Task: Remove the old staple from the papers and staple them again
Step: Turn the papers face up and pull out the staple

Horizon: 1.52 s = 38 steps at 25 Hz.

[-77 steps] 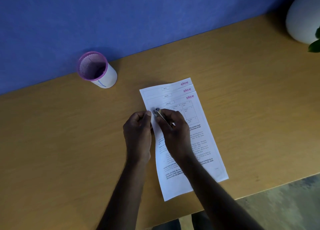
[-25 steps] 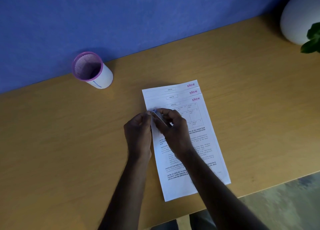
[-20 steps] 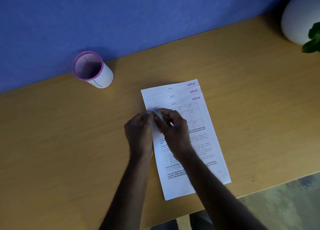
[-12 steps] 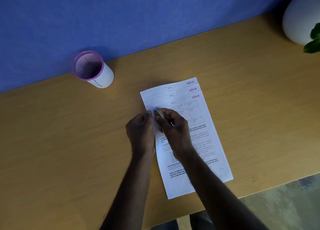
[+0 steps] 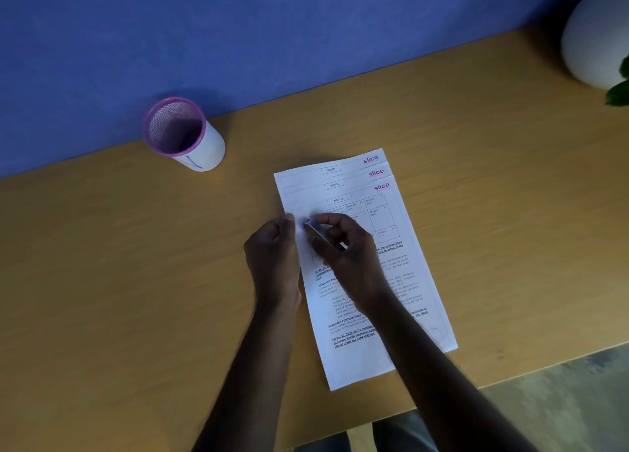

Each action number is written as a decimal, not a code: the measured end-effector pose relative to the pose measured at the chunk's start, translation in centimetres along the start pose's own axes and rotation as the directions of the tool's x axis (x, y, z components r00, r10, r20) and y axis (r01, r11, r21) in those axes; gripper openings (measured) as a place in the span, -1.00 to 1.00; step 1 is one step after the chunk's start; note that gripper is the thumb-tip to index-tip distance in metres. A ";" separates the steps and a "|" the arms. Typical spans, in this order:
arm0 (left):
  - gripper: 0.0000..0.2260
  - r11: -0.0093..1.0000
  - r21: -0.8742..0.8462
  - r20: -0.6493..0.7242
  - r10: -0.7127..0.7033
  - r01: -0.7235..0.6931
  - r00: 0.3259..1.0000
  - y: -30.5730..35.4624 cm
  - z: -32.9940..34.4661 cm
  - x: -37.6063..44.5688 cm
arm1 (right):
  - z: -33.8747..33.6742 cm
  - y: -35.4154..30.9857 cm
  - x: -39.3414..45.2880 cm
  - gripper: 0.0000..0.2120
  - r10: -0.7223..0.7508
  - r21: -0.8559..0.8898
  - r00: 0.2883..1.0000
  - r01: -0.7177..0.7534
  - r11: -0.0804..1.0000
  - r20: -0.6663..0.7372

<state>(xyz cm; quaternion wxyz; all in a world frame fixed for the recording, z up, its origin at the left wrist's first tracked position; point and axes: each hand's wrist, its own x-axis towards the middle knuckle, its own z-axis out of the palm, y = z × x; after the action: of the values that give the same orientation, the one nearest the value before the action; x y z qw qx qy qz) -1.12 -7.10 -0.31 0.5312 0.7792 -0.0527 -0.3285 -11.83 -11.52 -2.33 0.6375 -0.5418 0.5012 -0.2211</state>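
Note:
Three printed white sheets (image 5: 381, 213), fanned so each pink "slice" header shows, lie on the wooden desk (image 5: 136, 281), tilted to the left. My right hand (image 5: 343, 250) is shut on a small metal tool (image 5: 316, 228), whose tip rests on the upper left part of the top sheet. My left hand (image 5: 272, 257) presses the papers' left edge with its fingertips, just left of the tool tip. The staple itself is too small to make out.
A purple mesh pen cup (image 5: 180, 133) with a white wrap stands at the back left against the blue wall. A white round pot (image 5: 595, 33) with a green leaf (image 5: 617, 91) sits at the far right corner. The desk's front edge runs close to my forearms.
The tool tip has stayed at the same spot on the papers. The sheets and both hands shifted only slightly. The view wobbled a little.

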 end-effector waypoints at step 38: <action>-0.63 0.999 0.029 0.040 0.042 -0.043 0.998 -0.4 -0.4 0.5 | 0.9 -0.9 1.3 -0.72 0.015 -0.088 0.973 -0.036 0.995 -0.229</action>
<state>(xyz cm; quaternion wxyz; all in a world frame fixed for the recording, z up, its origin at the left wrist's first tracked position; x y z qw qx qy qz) -0.54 -6.82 -0.78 0.5251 0.7792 -0.0845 -0.3317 -10.30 -12.51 -2.10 0.5534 -0.5348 0.5875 -0.2502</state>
